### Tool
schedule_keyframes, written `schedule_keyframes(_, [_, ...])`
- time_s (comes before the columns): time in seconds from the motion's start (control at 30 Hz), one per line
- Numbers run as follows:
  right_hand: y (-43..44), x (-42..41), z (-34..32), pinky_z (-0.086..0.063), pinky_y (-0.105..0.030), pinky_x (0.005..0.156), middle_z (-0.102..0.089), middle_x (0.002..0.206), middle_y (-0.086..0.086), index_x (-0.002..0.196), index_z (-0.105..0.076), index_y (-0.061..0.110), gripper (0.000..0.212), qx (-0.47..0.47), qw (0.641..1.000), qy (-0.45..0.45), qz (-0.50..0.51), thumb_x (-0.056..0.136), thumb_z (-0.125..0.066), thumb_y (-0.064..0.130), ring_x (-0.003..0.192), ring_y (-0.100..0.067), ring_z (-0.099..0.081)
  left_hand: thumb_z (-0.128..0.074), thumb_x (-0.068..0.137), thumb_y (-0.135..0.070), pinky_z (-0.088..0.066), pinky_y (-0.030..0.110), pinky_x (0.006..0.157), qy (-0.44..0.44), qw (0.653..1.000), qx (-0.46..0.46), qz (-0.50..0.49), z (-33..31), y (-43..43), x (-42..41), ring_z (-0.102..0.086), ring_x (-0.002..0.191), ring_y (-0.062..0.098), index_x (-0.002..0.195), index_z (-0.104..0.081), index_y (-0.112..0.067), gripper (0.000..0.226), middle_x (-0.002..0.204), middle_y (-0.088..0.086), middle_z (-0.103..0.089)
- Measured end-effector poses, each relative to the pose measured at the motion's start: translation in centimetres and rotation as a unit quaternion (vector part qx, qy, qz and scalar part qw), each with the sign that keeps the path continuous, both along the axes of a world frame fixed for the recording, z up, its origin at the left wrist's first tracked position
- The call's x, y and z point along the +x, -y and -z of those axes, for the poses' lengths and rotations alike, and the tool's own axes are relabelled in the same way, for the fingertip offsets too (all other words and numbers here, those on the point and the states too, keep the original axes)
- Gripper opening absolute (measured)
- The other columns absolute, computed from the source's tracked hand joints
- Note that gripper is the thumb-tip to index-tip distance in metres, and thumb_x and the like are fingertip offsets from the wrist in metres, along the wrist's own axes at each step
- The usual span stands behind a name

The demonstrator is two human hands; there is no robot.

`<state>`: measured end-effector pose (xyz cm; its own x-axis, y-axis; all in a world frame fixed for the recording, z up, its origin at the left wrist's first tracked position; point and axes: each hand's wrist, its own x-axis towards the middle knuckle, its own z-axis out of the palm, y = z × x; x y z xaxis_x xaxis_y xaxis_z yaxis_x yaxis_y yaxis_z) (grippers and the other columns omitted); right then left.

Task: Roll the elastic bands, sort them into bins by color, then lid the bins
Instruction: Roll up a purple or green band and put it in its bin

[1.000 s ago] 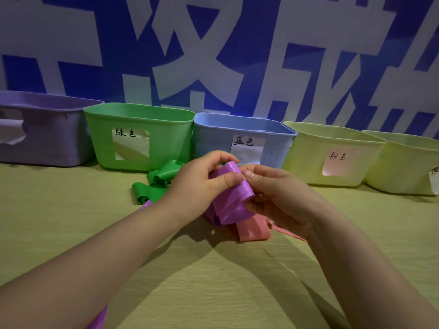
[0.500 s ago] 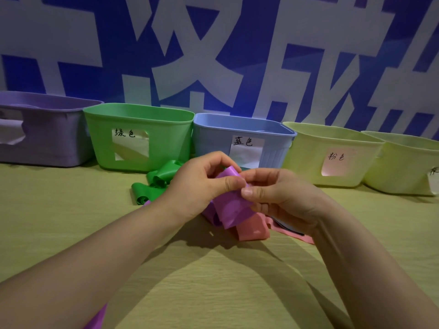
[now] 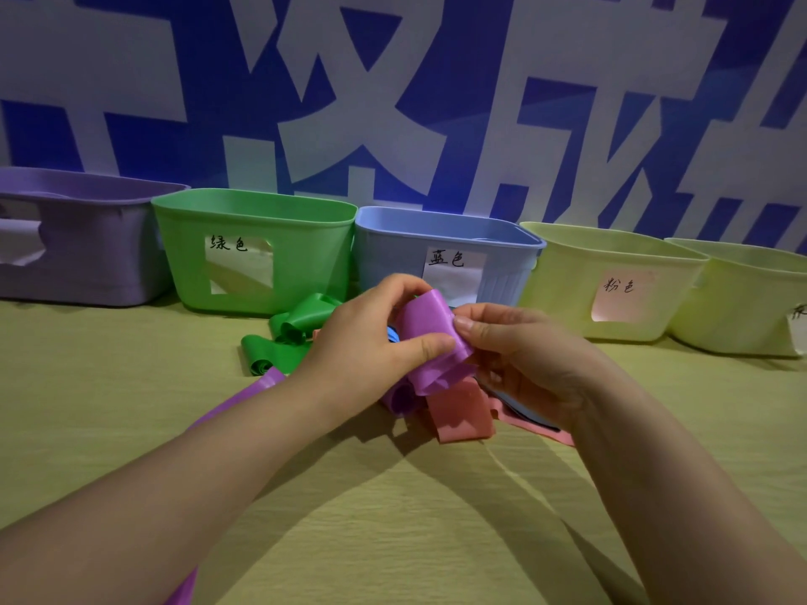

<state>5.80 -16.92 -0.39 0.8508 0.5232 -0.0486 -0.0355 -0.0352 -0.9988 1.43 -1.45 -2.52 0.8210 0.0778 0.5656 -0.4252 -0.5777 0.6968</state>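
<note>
Plastic bins stand in a row along the far side of our desk (image 3: 393, 526), from ten o'clock to two o'clock: a purple bin (image 3: 96, 264), a green bin (image 3: 305, 255), a blue bin (image 3: 393, 255), a nearer yellow bin (image 3: 567, 281) and a far yellow bin (image 3: 733, 307). Each has a paper label on its front wall. From our angle we cannot tell what lies inside any of them.

Just in front of the blue bin, our left hand (image 3: 362, 342) and right hand (image 3: 528, 360) meet above the desk, with the forearms reaching in from the lower corners. Together they hold the purple band (image 3: 430, 338), which is partly rolled. The left thumb presses its front while the curled fingers (image 3: 393, 286) wrap behind, and the right hand pinches its three o'clock edge. The loose tail runs under our left forearm toward seven o'clock. A green band (image 3: 301, 329) lies crumpled at nine o'clock of the hands, just before the green bin. A pink band (image 3: 458, 412) lies on the desk below them at six o'clock.
</note>
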Motion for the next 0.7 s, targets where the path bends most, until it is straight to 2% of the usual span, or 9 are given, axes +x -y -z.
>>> schedule_keyframes(0.1, [0.05,-0.12,0.01,-0.045,-0.021,0.062,-0.060,0.081,-0.012,0.103,-0.062,0.002,0.018,0.004,0.999,-0.019,-0.027,0.090,-0.052,0.009,0.070,-0.016,-0.055,-0.065,0.072,-0.035,-0.052,0.035,0.082,-0.040,0.996,-0.068,0.040,0.01,-0.08,0.17,-0.064,0.086,0.010,0.092,-0.054,-0.034,0.022,0.092,-0.007,-0.069])
schedule_keyframes(0.2, [0.16,-0.29,-0.20,-0.045,-0.015,0.051,-0.061,0.075,-0.008,0.096,-0.063,0.004,0.014,0.013,0.998,-0.034,-0.041,0.091,-0.051,0.009,0.061,-0.010,-0.054,-0.060,0.088,-0.012,-0.050,0.021,0.075,-0.073,0.981,-0.149,0.102,-0.19,-0.06,0.14,-0.061,0.079,0.005,0.096,-0.058,-0.024,0.015,0.088,-0.004,-0.068])
schedule_keyframes(0.27, [0.22,-0.45,-0.41,-0.045,-0.014,0.048,-0.062,0.074,-0.007,0.095,-0.063,0.004,0.014,0.017,0.998,-0.038,-0.048,0.091,-0.052,0.011,0.057,-0.008,-0.055,-0.057,0.087,-0.008,-0.049,0.018,0.074,-0.071,0.979,-0.158,0.107,-0.27,-0.15,0.15,-0.060,0.079,0.005,0.094,-0.060,-0.021,0.014,0.087,-0.001,-0.067])
schedule_keyframes(0.37, [0.31,-0.75,-0.53,-0.045,-0.014,0.050,-0.066,0.074,-0.005,0.094,-0.064,0.009,0.023,0.001,0.997,-0.014,-0.070,0.076,-0.064,0.024,0.058,-0.007,-0.059,-0.060,0.085,-0.008,-0.048,0.021,0.072,-0.061,0.979,-0.165,0.105,-0.22,-0.16,0.27,-0.059,0.076,0.009,0.087,-0.060,-0.018,0.010,0.082,0.002,-0.065])
schedule_keyframes(0.43, [0.22,-0.84,-0.51,-0.046,-0.015,0.052,-0.068,0.072,-0.004,0.092,-0.065,0.009,0.033,-0.006,0.997,0.006,-0.075,0.062,-0.069,0.024,0.059,-0.008,-0.063,-0.061,0.084,-0.010,-0.047,0.023,0.071,-0.062,0.979,-0.163,0.104,-0.19,-0.06,0.27,-0.058,0.074,0.011,0.085,-0.059,-0.017,0.007,0.079,0.003,-0.064])
schedule_keyframes(0.5, [0.17,-0.69,-0.40,-0.046,-0.020,0.062,-0.069,0.075,-0.004,0.092,-0.066,0.010,0.037,-0.028,0.997,0.025,-0.069,0.058,-0.071,0.024,0.066,-0.010,-0.063,-0.063,0.081,-0.017,-0.046,0.025,0.071,-0.063,0.978,-0.165,0.108,-0.18,0.00,0.23,-0.057,0.074,0.012,0.083,-0.059,-0.017,0.004,0.078,0.003,-0.064])
schedule_keyframes(0.6, [0.14,-0.45,-0.28,-0.043,-0.024,0.073,-0.069,0.079,-0.004,0.091,-0.068,0.013,0.038,-0.048,0.996,0.032,-0.064,0.056,-0.072,0.028,0.071,-0.012,-0.062,-0.062,0.066,-0.038,-0.046,0.026,0.070,-0.062,0.977,-0.170,0.110,-0.12,-0.07,0.25,-0.057,0.072,0.011,0.080,-0.060,-0.016,0.026,0.075,0.001,-0.064])
schedule_keyframes(0.67, [0.09,-0.49,-0.30,-0.043,-0.027,0.077,-0.069,0.080,-0.004,0.090,-0.068,0.014,0.038,-0.052,0.996,0.035,-0.062,0.056,-0.071,0.030,0.072,-0.011,-0.060,-0.060,0.063,-0.041,-0.045,0.024,0.068,-0.066,0.977,-0.168,0.110,-0.12,-0.14,0.31,-0.057,0.072,0.011,0.081,-0.060,-0.014,0.033,0.076,0.003,-0.064])
schedule_keyframes(0.7, [0.05,-0.57,-0.32,-0.041,-0.025,0.074,-0.068,0.078,-0.002,0.089,-0.068,0.015,0.035,-0.052,0.996,0.035,-0.060,0.057,-0.070,0.030,0.069,-0.009,-0.058,-0.060,0.063,-0.041,-0.045,0.021,0.066,-0.070,0.977,-0.168,0.112,-0.10,-0.18,0.38,-0.057,0.071,0.009,0.082,-0.061,-0.014,0.033,0.076,0.002,-0.064])
